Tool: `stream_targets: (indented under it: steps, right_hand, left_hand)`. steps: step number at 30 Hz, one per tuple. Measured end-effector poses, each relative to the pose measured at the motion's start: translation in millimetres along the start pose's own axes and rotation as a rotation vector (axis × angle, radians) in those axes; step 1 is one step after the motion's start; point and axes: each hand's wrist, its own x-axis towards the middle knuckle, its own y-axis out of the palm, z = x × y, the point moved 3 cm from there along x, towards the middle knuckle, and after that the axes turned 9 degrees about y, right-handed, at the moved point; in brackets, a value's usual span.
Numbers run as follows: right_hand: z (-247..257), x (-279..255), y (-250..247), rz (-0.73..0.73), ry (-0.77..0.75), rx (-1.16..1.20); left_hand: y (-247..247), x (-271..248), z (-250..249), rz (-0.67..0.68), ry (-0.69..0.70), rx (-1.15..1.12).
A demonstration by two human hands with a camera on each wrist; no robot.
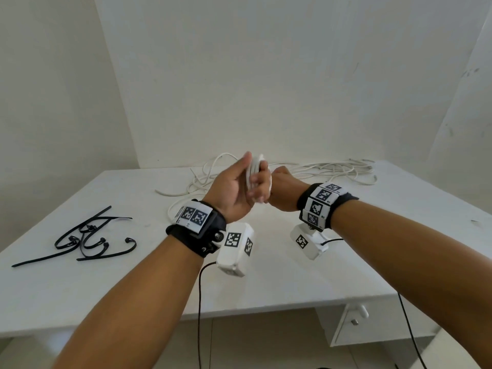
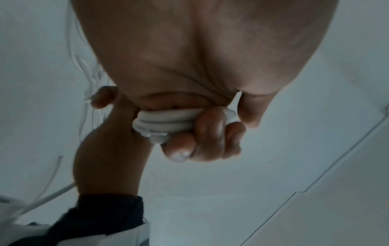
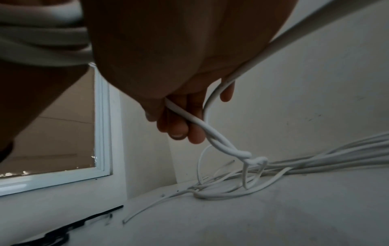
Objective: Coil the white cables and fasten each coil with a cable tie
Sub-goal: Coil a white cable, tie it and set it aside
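My left hand (image 1: 250, 182) is raised above the table, and its curled fingers (image 2: 212, 131) grip a small coil of white cable (image 2: 164, 123). Just behind it to the right, my right hand (image 1: 281, 189) holds the free strand of that cable (image 3: 195, 121) between its thumb and fingers (image 3: 181, 126). The strand runs down to a knot-like tangle (image 3: 252, 158) and on into the loose white cables (image 1: 332, 169) at the back of the table. Several black cable ties (image 1: 87, 238) lie at the table's left. In the head view the right fingertips are hidden by the left hand.
The white table (image 1: 292, 275) stands in a corner of white walls, with a drawer (image 1: 354, 320) under its right front edge. A white-framed window (image 3: 101, 133) is at the left in the right wrist view. Black wrist-camera leads hang off the table's front edge.
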Motion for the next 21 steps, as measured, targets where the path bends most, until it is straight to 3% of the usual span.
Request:
stream_targets:
  steps: [3, 6, 15, 19, 21]
  right_hand:
    - [7.0, -0.8, 3.1, -0.018, 0.053, 0.264]
    - [7.4, 1.0, 4.6, 0.061, 0.139, 0.406]
    - [-13.8, 15.4, -13.9, 0.064, 0.325, 0.418]
    - [-8.0, 16.8, -11.9, 0.036, 0.310, 0.410]
    - [0.2, 15.9, -9.6, 0.043, 0.267, 0.411]
  left_hand:
    - [2.2, 7.7, -3.0, -0.173, 0.133, -0.041]
    - [-1.4, 12.9, -6.5, -0.319, 0.278, -0.046]
    - [-12.3, 16.6, -40.5, -0.445, 0.600, -0.073]
    - [-22.2, 19.9, -65.8, -0.522, 0.752, -0.133]
    - [-31.3, 23.1, -71.6, -0.619, 0.781, -0.030]
